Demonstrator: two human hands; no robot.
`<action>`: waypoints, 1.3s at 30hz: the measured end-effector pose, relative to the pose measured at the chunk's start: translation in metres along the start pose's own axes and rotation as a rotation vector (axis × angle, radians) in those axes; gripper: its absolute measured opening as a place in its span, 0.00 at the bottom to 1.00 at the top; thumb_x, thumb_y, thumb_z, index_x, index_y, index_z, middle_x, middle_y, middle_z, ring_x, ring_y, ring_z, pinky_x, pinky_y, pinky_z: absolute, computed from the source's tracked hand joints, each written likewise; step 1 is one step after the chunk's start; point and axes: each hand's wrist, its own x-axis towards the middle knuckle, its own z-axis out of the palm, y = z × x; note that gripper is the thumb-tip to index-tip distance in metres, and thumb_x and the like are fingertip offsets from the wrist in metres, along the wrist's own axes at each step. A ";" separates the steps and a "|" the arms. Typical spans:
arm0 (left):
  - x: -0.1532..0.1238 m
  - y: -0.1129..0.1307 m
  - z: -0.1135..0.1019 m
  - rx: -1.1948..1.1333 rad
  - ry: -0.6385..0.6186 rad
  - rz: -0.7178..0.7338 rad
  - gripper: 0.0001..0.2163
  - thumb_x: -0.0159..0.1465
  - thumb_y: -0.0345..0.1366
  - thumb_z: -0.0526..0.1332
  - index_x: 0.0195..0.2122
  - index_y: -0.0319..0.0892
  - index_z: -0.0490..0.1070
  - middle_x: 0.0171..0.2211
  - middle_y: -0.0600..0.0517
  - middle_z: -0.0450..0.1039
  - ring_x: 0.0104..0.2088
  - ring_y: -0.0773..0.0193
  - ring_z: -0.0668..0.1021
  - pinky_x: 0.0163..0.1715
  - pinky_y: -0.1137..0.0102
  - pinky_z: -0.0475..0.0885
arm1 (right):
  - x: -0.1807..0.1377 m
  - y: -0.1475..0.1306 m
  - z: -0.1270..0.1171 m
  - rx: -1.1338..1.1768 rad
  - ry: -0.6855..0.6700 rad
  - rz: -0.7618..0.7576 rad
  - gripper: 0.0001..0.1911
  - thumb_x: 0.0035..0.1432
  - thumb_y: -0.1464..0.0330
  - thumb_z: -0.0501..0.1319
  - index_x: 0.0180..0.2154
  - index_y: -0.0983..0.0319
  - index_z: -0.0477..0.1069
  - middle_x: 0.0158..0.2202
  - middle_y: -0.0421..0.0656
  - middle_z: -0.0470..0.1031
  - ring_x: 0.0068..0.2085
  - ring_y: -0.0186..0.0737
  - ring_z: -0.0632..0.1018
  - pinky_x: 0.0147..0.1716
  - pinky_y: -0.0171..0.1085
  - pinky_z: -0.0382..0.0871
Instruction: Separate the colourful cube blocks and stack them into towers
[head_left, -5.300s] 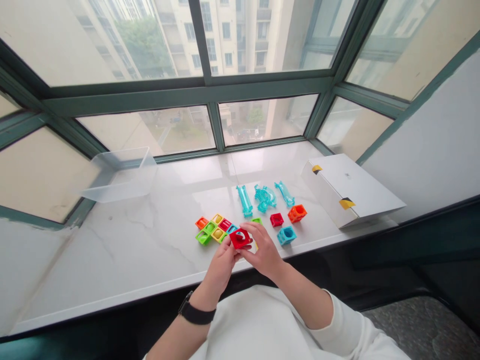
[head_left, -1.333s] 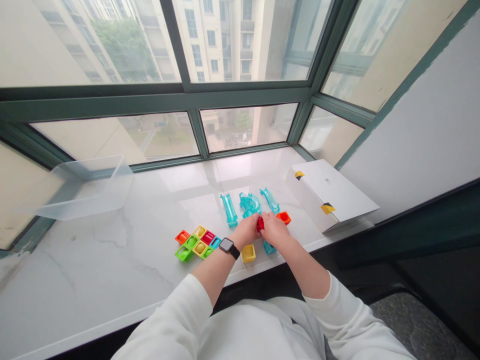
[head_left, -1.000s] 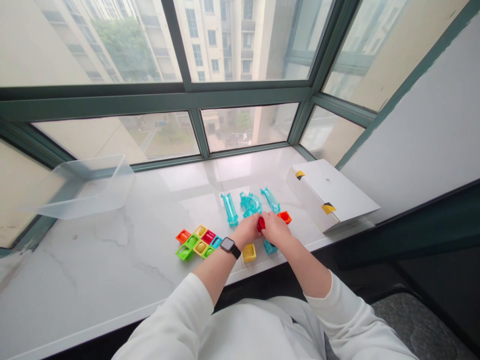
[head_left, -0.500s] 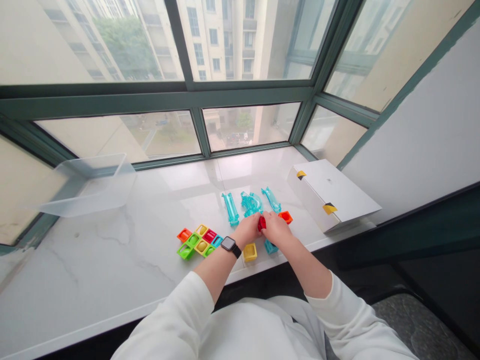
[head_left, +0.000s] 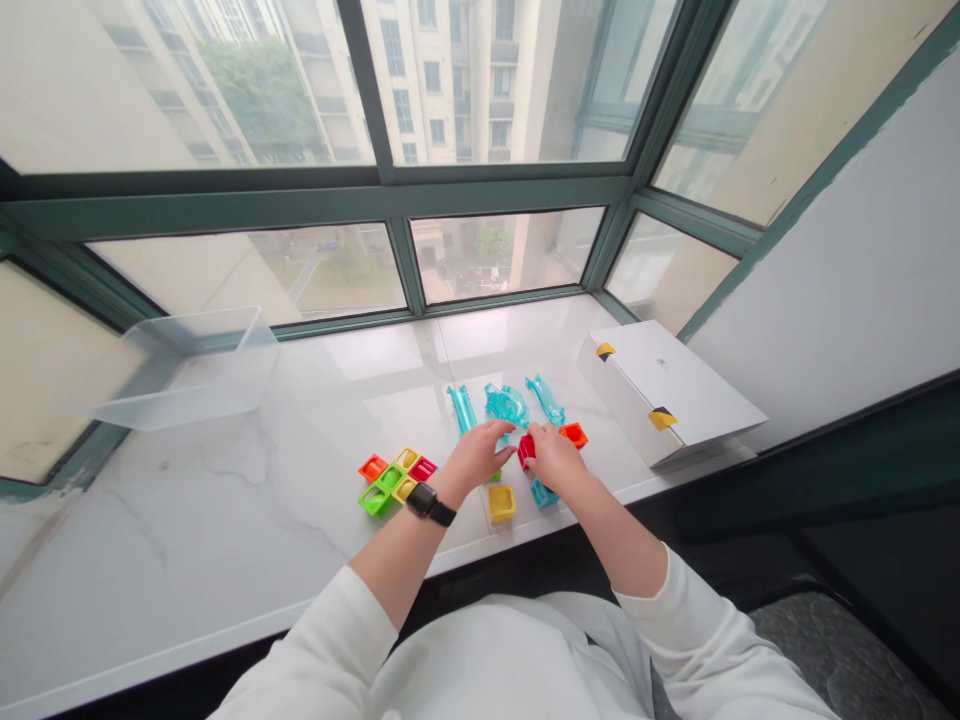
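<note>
My right hand (head_left: 556, 458) is shut on a red plastic cube (head_left: 526, 450), which shows at the thumb side of the hand. My left hand (head_left: 474, 458) is open and holds nothing, its fingers spread just left of the red cube. Those fingers reach over the lower end of a straight transparent teal tube (head_left: 462, 410). Just below my right hand stand a blue cube (head_left: 544, 492) and a yellow cube (head_left: 502, 504). An orange cube (head_left: 574, 435) sits beyond it. A joined group of orange, yellow, green and red cubes (head_left: 394, 480) lies left of my left wrist.
Two more teal track pieces (head_left: 507, 404) lie at the back, near the window. A white cardboard box (head_left: 664, 392) stands to the right and a transparent plastic tub (head_left: 184, 370) to the left, both on the white marble sill (head_left: 225, 510). Window frames run behind.
My left hand has let go of the red cube and moved left, its fingers opening. My right hand keeps the red cube. The view has shifted slightly.
</note>
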 end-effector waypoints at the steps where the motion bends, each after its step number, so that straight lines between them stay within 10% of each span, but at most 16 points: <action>1: -0.012 -0.001 -0.008 -0.033 0.090 0.002 0.11 0.71 0.37 0.63 0.53 0.46 0.73 0.50 0.47 0.81 0.49 0.55 0.82 0.52 0.61 0.76 | 0.000 0.000 0.001 0.000 0.003 0.002 0.18 0.66 0.70 0.64 0.56 0.62 0.68 0.56 0.54 0.74 0.50 0.49 0.80 0.44 0.39 0.67; 5: -0.075 -0.005 -0.019 -0.110 0.279 -0.095 0.08 0.73 0.41 0.61 0.50 0.47 0.74 0.46 0.48 0.80 0.42 0.59 0.81 0.46 0.62 0.77 | -0.001 0.000 0.003 -0.001 0.010 0.007 0.19 0.65 0.71 0.65 0.56 0.63 0.68 0.57 0.54 0.74 0.50 0.48 0.80 0.43 0.38 0.67; 11: -0.136 -0.020 0.035 -0.224 0.188 -0.180 0.25 0.63 0.41 0.72 0.60 0.48 0.69 0.55 0.44 0.77 0.50 0.53 0.81 0.50 0.57 0.78 | -0.001 0.001 0.004 0.000 0.018 0.007 0.19 0.64 0.69 0.66 0.56 0.62 0.69 0.57 0.54 0.74 0.50 0.50 0.80 0.42 0.39 0.67; 19: -0.127 -0.025 0.071 -0.210 0.084 -0.218 0.28 0.60 0.31 0.71 0.62 0.47 0.70 0.55 0.44 0.79 0.53 0.50 0.81 0.55 0.56 0.76 | -0.025 -0.002 -0.012 0.143 0.208 -0.075 0.21 0.66 0.65 0.66 0.59 0.60 0.71 0.63 0.55 0.72 0.54 0.52 0.79 0.49 0.44 0.72; 27: -0.123 -0.021 0.075 -0.167 0.113 -0.192 0.26 0.61 0.32 0.71 0.60 0.47 0.70 0.54 0.45 0.79 0.51 0.50 0.81 0.53 0.55 0.77 | -0.059 -0.029 0.004 0.394 0.372 -0.501 0.13 0.65 0.71 0.63 0.51 0.59 0.77 0.58 0.50 0.78 0.61 0.51 0.76 0.64 0.53 0.70; 34: -0.159 -0.021 0.029 -0.093 0.311 -0.139 0.21 0.70 0.38 0.64 0.63 0.49 0.67 0.55 0.46 0.78 0.49 0.54 0.81 0.53 0.55 0.78 | -0.069 -0.035 0.019 0.526 0.464 -0.591 0.08 0.67 0.71 0.61 0.44 0.57 0.79 0.54 0.49 0.80 0.59 0.51 0.78 0.62 0.53 0.73; 39: -0.176 -0.069 -0.029 0.186 0.605 -0.301 0.13 0.72 0.40 0.59 0.56 0.46 0.73 0.55 0.42 0.77 0.59 0.45 0.76 0.63 0.47 0.67 | -0.073 -0.051 0.018 0.556 0.397 -0.566 0.09 0.69 0.71 0.59 0.42 0.56 0.79 0.52 0.47 0.80 0.58 0.48 0.78 0.61 0.49 0.73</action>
